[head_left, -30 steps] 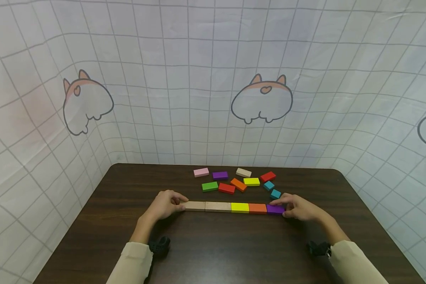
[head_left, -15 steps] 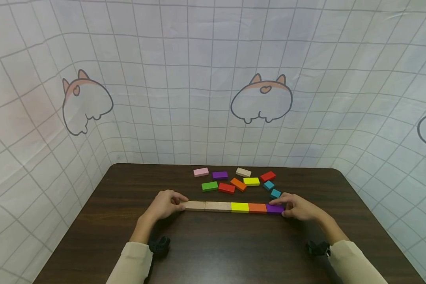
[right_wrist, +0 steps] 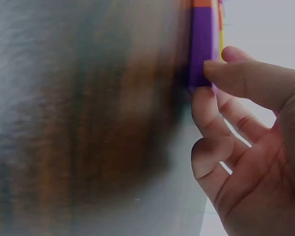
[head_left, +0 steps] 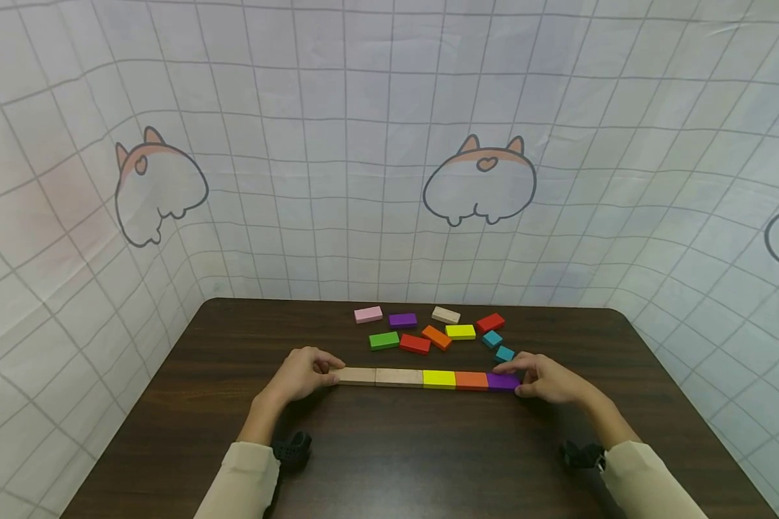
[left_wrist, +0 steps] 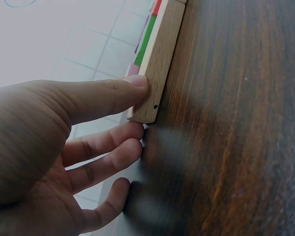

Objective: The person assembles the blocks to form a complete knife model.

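A straight row of blocks lies on the dark table. From left to right it has a plain wooden block (head_left: 357, 376), a second wooden block (head_left: 399, 378), a yellow block (head_left: 438, 380), an orange block (head_left: 471, 381) and a purple block (head_left: 503, 382), end to end. My left hand (head_left: 301, 375) pinches the row's left end, its thumb on the near side of the wooden block (left_wrist: 162, 49). At the opposite end my right hand (head_left: 548, 378) pinches the purple block (right_wrist: 201, 46) between thumb and fingers. The left index fingertip is hidden in the left wrist view.
Loose blocks lie behind the row: a pink one (head_left: 368, 315), a green one (head_left: 384, 341), a red one (head_left: 415, 344), and several others. A small blue block (head_left: 504, 354) is close to my right fingers. The table (head_left: 396, 454) ends at a patterned cloth backdrop (head_left: 337, 238).
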Demonstrator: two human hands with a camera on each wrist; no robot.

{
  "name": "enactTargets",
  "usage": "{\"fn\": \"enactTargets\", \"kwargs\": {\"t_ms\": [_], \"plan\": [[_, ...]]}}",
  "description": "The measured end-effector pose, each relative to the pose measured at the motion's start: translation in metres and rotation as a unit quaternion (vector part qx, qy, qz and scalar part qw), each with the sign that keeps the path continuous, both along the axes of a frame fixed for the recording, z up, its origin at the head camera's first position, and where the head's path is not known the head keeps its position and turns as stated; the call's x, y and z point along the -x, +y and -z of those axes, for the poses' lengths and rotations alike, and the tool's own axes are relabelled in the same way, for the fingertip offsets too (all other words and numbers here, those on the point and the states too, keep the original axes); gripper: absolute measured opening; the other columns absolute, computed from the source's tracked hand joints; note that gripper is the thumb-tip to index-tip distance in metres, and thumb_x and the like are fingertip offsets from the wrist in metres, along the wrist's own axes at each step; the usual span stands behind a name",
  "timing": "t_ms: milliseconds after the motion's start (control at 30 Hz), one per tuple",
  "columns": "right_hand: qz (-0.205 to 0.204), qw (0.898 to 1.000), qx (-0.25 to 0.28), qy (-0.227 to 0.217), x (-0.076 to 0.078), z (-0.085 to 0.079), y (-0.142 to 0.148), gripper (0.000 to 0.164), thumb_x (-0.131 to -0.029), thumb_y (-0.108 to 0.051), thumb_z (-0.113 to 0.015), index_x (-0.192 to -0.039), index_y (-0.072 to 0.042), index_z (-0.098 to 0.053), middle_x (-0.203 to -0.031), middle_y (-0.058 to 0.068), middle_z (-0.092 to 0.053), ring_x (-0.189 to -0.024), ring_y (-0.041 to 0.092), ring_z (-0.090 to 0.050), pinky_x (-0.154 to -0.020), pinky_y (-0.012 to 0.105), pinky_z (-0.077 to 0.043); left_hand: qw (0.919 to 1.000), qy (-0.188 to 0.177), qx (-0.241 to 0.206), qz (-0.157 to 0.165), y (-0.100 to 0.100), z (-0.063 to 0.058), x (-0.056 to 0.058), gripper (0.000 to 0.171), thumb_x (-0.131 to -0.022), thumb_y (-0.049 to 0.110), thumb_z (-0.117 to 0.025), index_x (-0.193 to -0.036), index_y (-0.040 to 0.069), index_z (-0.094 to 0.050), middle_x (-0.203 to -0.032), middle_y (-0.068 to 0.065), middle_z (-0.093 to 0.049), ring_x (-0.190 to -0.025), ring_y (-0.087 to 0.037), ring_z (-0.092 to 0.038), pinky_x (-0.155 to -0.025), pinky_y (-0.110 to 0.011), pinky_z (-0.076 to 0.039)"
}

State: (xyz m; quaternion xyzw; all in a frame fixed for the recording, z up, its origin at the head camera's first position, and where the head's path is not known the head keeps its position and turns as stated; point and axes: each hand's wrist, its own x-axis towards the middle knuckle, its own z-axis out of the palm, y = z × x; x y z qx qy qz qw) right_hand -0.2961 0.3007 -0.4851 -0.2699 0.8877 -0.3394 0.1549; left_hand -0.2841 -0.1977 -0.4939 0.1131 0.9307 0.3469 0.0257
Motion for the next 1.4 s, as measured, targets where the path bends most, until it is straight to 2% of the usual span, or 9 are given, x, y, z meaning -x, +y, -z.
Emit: {"fn": "enactTargets", "kwargs": {"t_ms": [200,300,433,633,767,900,1200,1400], "plan": [[0.034,0.999,0.016,0.034,0.004,-0.013,-0.009,0.040,-0.096,-0.014,-0.071,-0.134,-0.003,-0.065,-0.118,0.019,-0.063,-0.072,0.013,-0.054,-0.064,0.025,-0.049,1.0000,-0.002,0.002,-0.001,-0.001,-0.001,-0.001,0.018,-0.087,0.017,-0.082,-0.105,0.022,-0.082,-0.095,0.001,-0.067,-0.084,-0.014,-0.058,-0.072,-0.032,-0.051],[0.054,0.996,0.039,0.050,0.009,-0.019,-0.021,0.038,-0.098,-0.016,-0.070,-0.133,-0.001,-0.065,-0.113,0.018,-0.066,-0.074,0.014,-0.056,-0.066,0.026,-0.050,1.0000,-0.003,0.004,-0.001,-0.001,-0.001,-0.001,0.018,-0.088,0.017,-0.082,-0.105,0.022,-0.082,-0.095,0.001,-0.067,-0.085,-0.014,-0.058,-0.073,-0.033,-0.051],[0.070,0.992,0.078,0.066,0.017,-0.023,-0.042,0.035,-0.099,-0.016,-0.069,-0.131,-0.005,-0.066,-0.107,0.014,-0.067,-0.079,0.021,-0.060,-0.067,0.026,-0.050,1.0000,-0.003,0.003,0.000,-0.001,-0.002,-0.001,0.018,-0.088,0.017,-0.081,-0.106,0.023,-0.082,-0.096,0.001,-0.068,-0.086,-0.014,-0.058,-0.074,-0.033,-0.051],[0.078,0.990,0.085,0.081,0.030,-0.015,-0.071,0.043,-0.097,-0.020,-0.072,-0.137,-0.007,-0.063,-0.113,0.016,-0.067,-0.094,0.026,-0.064,-0.077,0.032,-0.053,1.0000,-0.009,-0.001,-0.002,0.000,-0.002,-0.002,0.019,-0.088,0.017,-0.081,-0.106,0.023,-0.082,-0.097,0.000,-0.068,-0.086,-0.015,-0.059,-0.074,-0.034,-0.052],[0.079,0.991,0.077,0.076,0.038,-0.007,-0.086,0.048,-0.097,-0.019,-0.072,-0.141,-0.005,-0.060,-0.122,0.021,-0.067,-0.101,0.030,-0.067,-0.083,0.039,-0.055,1.0000,-0.007,0.001,-0.004,0.001,-0.001,-0.001,0.018,-0.088,0.017,-0.081,-0.105,0.023,-0.082,-0.096,0.001,-0.067,-0.085,-0.014,-0.058,-0.073,-0.033,-0.051],[0.091,0.991,0.067,0.067,0.044,0.000,-0.098,0.048,-0.096,-0.017,-0.072,-0.141,-0.005,-0.060,-0.126,0.020,-0.067,-0.103,0.032,-0.070,-0.085,0.043,-0.058,1.0000,-0.009,0.000,-0.003,0.001,-0.001,0.000,0.018,-0.088,0.017,-0.081,-0.105,0.022,-0.082,-0.094,0.001,-0.067,-0.084,-0.015,-0.057,-0.072,-0.032,-0.050],[0.130,0.989,0.042,0.049,0.053,0.006,-0.112,0.048,-0.094,-0.016,-0.075,-0.140,-0.009,-0.062,-0.128,0.020,-0.067,-0.096,0.028,-0.071,-0.079,0.038,-0.057,1.0000,-0.009,0.002,-0.003,0.000,0.000,0.000,0.018,-0.088,0.016,-0.081,-0.105,0.022,-0.082,-0.093,0.000,-0.066,-0.082,-0.015,-0.056,-0.070,-0.031,-0.049],[0.143,0.988,0.028,0.049,0.056,0.005,-0.120,0.050,-0.093,-0.017,-0.076,-0.141,-0.012,-0.063,-0.127,0.019,-0.067,-0.088,0.022,-0.066,-0.072,0.032,-0.053,0.9999,-0.009,0.001,-0.006,-0.001,0.000,0.000,0.018,-0.088,0.016,-0.081,-0.105,0.022,-0.082,-0.093,0.000,-0.066,-0.081,-0.015,-0.056,-0.069,-0.031,-0.049]]}}
